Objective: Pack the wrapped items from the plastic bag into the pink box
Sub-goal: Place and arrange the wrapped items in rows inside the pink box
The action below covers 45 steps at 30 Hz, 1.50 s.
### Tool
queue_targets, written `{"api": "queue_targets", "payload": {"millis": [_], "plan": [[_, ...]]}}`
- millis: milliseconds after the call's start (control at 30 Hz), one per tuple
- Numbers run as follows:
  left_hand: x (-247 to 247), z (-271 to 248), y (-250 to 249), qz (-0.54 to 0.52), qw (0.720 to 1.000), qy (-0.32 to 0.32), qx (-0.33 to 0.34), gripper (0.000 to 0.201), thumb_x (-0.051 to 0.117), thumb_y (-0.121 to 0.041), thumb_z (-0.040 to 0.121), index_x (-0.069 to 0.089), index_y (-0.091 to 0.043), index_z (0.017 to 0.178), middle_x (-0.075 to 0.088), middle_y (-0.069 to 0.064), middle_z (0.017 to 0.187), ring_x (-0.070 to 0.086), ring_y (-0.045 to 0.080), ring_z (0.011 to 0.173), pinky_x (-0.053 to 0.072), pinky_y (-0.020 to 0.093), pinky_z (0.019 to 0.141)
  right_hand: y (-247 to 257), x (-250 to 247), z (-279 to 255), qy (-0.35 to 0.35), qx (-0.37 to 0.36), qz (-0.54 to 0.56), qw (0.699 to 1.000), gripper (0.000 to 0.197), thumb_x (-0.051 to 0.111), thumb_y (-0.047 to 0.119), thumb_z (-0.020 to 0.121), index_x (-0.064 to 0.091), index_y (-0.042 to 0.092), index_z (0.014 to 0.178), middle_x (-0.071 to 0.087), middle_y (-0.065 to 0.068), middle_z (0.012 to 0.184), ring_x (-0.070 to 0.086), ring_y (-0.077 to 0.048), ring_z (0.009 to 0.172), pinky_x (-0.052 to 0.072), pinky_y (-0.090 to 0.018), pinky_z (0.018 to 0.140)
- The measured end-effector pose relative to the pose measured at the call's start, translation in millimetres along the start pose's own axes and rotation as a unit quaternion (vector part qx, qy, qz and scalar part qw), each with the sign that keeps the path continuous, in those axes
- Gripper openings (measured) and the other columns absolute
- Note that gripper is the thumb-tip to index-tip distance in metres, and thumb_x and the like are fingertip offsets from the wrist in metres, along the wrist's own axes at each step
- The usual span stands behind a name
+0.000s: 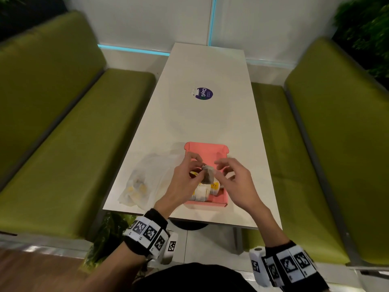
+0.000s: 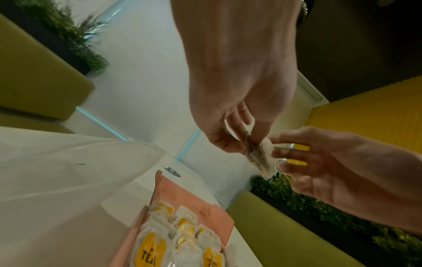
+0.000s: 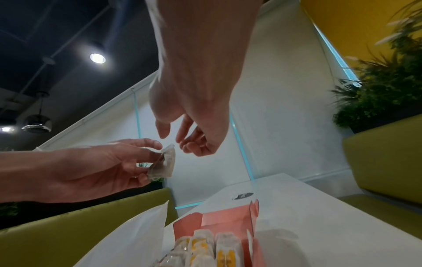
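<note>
My left hand (image 1: 201, 167) pinches a small clear-wrapped tea bag (image 1: 207, 175) above the open pink box (image 1: 206, 147). The left wrist view shows that pinch (image 2: 244, 142) on the packet (image 2: 258, 157). My right hand (image 1: 219, 167) hovers just right of the packet with loosely curled fingers. From the right wrist, its fingertips (image 3: 175, 137) are a little apart from the packet (image 3: 164, 164). Several wrapped tea bags (image 2: 182, 234) with yellow labels stand in the box (image 2: 194, 196). The clear plastic bag (image 1: 147, 178) lies left of the box with a few items inside.
The box sits near the front edge of a narrow white table (image 1: 210, 123). A round dark sticker (image 1: 203, 93) lies farther back on it. Green benches (image 1: 63, 144) flank the table on both sides, and a white wall closes the far end.
</note>
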<state>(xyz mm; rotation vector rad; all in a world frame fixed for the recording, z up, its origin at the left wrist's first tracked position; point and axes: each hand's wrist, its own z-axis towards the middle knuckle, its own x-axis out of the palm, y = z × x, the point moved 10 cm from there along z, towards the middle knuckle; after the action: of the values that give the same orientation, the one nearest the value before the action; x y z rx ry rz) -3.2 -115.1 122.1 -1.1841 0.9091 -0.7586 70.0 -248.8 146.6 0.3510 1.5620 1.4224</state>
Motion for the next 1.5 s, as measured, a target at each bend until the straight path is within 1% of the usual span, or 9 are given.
{"api": "queue_targets", "payload": {"millis": [200,333,467,567,733,833,1000,1300,1500], "plan": [[5,-5,-3,0.047,0.998,0.041,0.018,0.023,0.062,-0.007,0.094,0.05,-0.022,0.107,0.068,-0.004,0.092,0.065,0.004,0.08,0.043,0.013,0.067,5,15,15,0.061,-0.026,-0.106,0.992,0.006,0.069,0.018,0.091,0.069,0.022,0.087,0.065,0.01,0.085,0.058,-0.005,0.081,0.047,-0.015,0.069],[-3,-4,0,0.066,0.997,0.031,0.025,0.016,0.063,-0.017,0.095,0.057,-0.025,0.107,0.064,-0.016,0.102,0.061,0.005,0.095,0.044,0.014,0.071,12,12,18,0.071,-0.039,-0.108,0.991,0.009,0.071,0.019,0.089,0.072,0.027,0.085,0.066,0.01,0.086,0.058,-0.005,0.08,0.043,-0.012,0.071],[-12,0,-2,0.068,0.997,0.011,0.047,0.006,0.06,-0.026,0.092,0.064,-0.028,0.096,0.064,-0.018,0.095,0.06,0.01,0.091,0.044,0.02,0.071,16,8,22,0.06,-0.043,-0.095,0.993,0.009,0.073,0.019,0.087,0.074,0.027,0.083,0.065,0.012,0.085,0.055,-0.005,0.08,0.041,-0.012,0.073],[-11,3,-2,0.072,0.996,0.012,0.059,0.008,0.063,-0.019,0.095,0.067,-0.024,0.091,0.065,-0.015,0.089,0.06,0.012,0.086,0.047,0.028,0.071,14,11,23,0.066,-0.03,-0.068,0.995,0.014,0.073,0.018,0.087,0.073,0.03,0.08,0.065,0.01,0.084,0.059,-0.007,0.089,0.043,-0.014,0.083],[-9,4,-4,0.085,0.994,0.01,0.075,0.012,0.062,-0.015,0.096,0.066,-0.025,0.09,0.063,-0.015,0.087,0.058,0.012,0.083,0.048,0.029,0.071,11,13,21,0.071,-0.007,-0.055,0.996,0.013,0.071,0.017,0.089,0.072,0.027,0.081,0.068,0.003,0.091,0.056,-0.011,0.106,0.038,-0.004,0.081],[-10,3,-5,0.086,0.993,0.003,0.079,0.011,0.061,-0.016,0.097,0.065,-0.025,0.091,0.063,-0.015,0.087,0.058,0.012,0.083,0.046,0.025,0.071,8,17,21,0.088,-0.006,-0.079,0.993,0.015,0.071,0.019,0.089,0.071,0.031,0.079,0.068,0.003,0.092,0.057,-0.011,0.1,0.041,-0.011,0.076],[-4,0,1,0.066,0.996,0.011,0.06,0.004,0.062,-0.02,0.097,0.064,-0.023,0.099,0.066,-0.014,0.092,0.061,0.011,0.088,0.045,0.017,0.07,12,8,23,0.053,-0.005,-0.041,0.998,0.008,0.072,0.014,0.088,0.075,0.019,0.082,0.069,0.007,0.084,0.059,-0.004,0.077,0.042,-0.01,0.07],[-5,-1,7,0.141,0.988,0.015,0.064,0.006,0.062,-0.02,0.096,0.061,-0.024,0.101,0.062,-0.014,0.097,0.056,0.007,0.093,0.039,0.012,0.073,3,7,21,0.047,0.013,-0.022,0.999,0.008,0.07,0.015,0.09,0.073,0.019,0.084,0.07,0.011,0.082,0.062,-0.005,0.079,0.047,-0.015,0.072],[0,-11,-15,0.172,0.979,-0.008,0.114,0.029,0.065,-0.042,0.088,0.054,-0.025,0.108,0.052,-0.019,0.106,0.051,0.007,0.103,0.043,0.017,0.082,2,0,23,-0.003,0.03,-0.002,1.0,0.006,0.071,0.014,0.088,0.069,0.018,0.084,0.07,0.005,0.077,0.065,-0.009,0.073,0.051,-0.022,0.068]]}}
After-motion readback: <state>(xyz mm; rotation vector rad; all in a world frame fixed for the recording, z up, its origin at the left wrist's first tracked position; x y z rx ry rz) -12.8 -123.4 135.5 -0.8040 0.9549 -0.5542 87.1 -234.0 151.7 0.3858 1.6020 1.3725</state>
